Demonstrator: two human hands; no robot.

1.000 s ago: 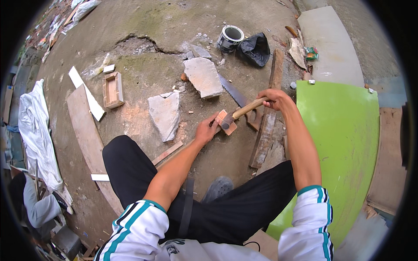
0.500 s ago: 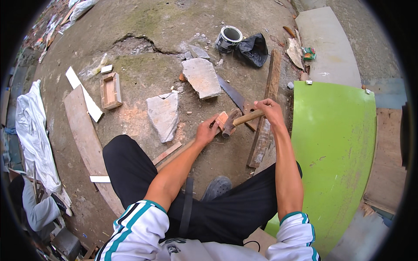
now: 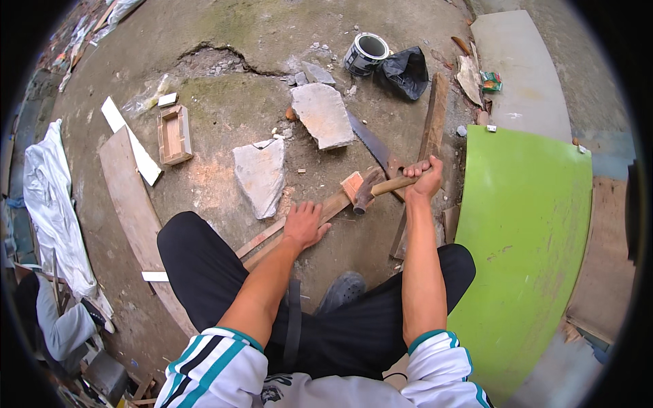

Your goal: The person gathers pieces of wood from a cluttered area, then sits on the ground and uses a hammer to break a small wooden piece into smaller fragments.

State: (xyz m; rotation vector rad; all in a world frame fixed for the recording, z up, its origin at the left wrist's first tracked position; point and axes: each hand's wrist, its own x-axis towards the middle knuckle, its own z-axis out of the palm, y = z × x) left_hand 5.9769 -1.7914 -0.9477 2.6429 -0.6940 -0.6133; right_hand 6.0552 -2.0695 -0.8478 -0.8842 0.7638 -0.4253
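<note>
My right hand (image 3: 423,178) is wrapped round the wooden handle of a hammer (image 3: 389,185). The hammer's head rests against or just over a small pale-orange wooden block (image 3: 352,183), partly covering it. Behind the head, the contact cannot be made out. My left hand (image 3: 305,224) lies flat with fingers apart on long narrow wooden strips (image 3: 272,239), which run from beside my left knee up to the block. Beyond my right hand a handsaw (image 3: 371,146) lies on the ground, its grip partly hidden by that hand.
Two broken stone slabs (image 3: 323,115) lie ahead. A wooden beam (image 3: 433,122) and a green board (image 3: 524,251) are on the right. Farther off stand a paint can (image 3: 365,54) and a black bag (image 3: 406,73). Leftward are a small wooden box (image 3: 175,136) and a long plank (image 3: 132,190).
My left hand has let go of the small block and moved back onto the strips. My right hand has closed more fully round the hammer handle and turned.
</note>
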